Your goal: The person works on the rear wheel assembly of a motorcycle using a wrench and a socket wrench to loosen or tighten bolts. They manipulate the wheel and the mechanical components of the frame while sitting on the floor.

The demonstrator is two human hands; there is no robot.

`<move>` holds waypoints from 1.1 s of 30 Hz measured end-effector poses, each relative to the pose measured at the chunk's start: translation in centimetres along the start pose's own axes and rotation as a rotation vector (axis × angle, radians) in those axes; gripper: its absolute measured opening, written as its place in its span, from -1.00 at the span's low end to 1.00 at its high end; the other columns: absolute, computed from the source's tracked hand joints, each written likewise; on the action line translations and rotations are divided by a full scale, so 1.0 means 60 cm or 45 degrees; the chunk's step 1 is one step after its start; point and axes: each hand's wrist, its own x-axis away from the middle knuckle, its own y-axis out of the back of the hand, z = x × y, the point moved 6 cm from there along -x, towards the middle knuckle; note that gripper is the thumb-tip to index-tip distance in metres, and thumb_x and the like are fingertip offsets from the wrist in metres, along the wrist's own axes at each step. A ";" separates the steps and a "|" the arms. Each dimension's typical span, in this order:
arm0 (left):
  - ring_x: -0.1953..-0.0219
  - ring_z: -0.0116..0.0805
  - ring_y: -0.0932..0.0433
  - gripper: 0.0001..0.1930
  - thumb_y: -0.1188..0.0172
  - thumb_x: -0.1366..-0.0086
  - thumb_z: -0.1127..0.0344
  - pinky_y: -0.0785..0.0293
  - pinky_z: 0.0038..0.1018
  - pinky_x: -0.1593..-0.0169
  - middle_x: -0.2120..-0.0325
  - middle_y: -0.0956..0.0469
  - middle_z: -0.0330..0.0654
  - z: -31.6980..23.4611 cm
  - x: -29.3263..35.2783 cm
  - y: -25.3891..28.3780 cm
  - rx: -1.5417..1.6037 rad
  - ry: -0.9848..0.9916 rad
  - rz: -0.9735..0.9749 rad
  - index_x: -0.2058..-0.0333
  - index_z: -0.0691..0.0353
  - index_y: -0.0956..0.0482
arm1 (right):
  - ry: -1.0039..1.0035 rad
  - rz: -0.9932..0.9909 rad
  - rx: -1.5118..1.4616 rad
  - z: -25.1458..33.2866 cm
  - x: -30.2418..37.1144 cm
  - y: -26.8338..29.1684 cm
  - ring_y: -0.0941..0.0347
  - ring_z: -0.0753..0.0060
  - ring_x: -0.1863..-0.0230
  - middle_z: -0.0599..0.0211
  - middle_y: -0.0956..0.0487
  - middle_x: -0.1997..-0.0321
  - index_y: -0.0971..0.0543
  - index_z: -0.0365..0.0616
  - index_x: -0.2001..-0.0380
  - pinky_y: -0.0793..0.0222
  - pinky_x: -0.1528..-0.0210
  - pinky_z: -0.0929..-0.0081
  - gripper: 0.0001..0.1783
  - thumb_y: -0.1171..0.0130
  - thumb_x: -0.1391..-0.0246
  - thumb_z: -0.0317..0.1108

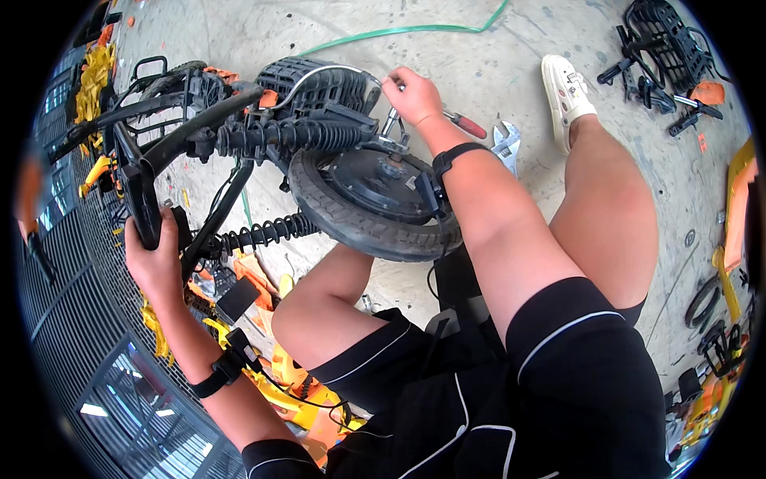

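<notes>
My right hand (413, 97) is closed round a chrome wrench (390, 124), whose lower end reaches the axle area of a black wheel (375, 184). The wheel lies on its side, with a hub motor in its middle and a thick tire. It is attached to a black bike frame (191, 132) by shock absorbers with coil springs (291, 137). On the left, my left hand (155, 255) grips a black flat part of the frame (142, 203); some of its fingers are hidden behind it. Beyond my right wrist lie a red-handled tool (468, 125) and an adjustable wrench (505, 145).
A green hose (399, 30) runs over the concrete floor at the far side. Black metal racks (666, 48) lie at the far right. Yellow and orange plastic pieces (307, 403) are scattered below the frame and along both sides. A thin cable hangs near the wheel.
</notes>
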 end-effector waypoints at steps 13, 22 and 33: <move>0.49 -0.43 -0.50 -0.61 -0.36 -0.21 0.06 -0.44 -0.48 0.30 0.52 -0.59 -0.18 0.008 0.009 0.008 -0.018 -0.025 -0.022 0.23 0.30 -0.58 | -0.035 0.345 0.124 -0.032 0.014 -0.001 -0.52 -0.07 -0.13 -0.15 -0.60 -0.05 -0.55 -0.21 -0.06 -0.39 -0.17 0.20 -0.19 -0.05 -0.13 0.36; 0.35 -0.15 -0.66 -0.42 -0.35 -0.06 -0.20 -0.52 -0.34 0.19 0.44 -0.66 -0.06 0.005 0.009 0.011 -0.065 0.035 -0.038 0.15 0.19 -0.63 | -0.440 0.357 0.405 -0.051 -0.047 -0.045 -0.48 -0.11 -0.19 -0.21 -0.57 -0.10 -0.61 -0.29 -0.01 -0.37 -0.20 0.20 -0.29 -0.12 -0.10 0.18; 0.42 -0.39 -0.60 -0.44 -0.36 -0.09 -0.18 -0.49 -0.47 0.24 0.49 -0.62 -0.18 0.019 0.018 0.012 -0.049 0.033 0.052 0.20 0.23 -0.63 | -0.676 0.154 -0.253 -0.010 0.011 -0.062 -0.51 0.02 0.05 0.09 -0.59 0.05 -0.55 -0.31 0.20 -0.40 0.02 0.03 -0.68 -0.20 -0.01 -0.30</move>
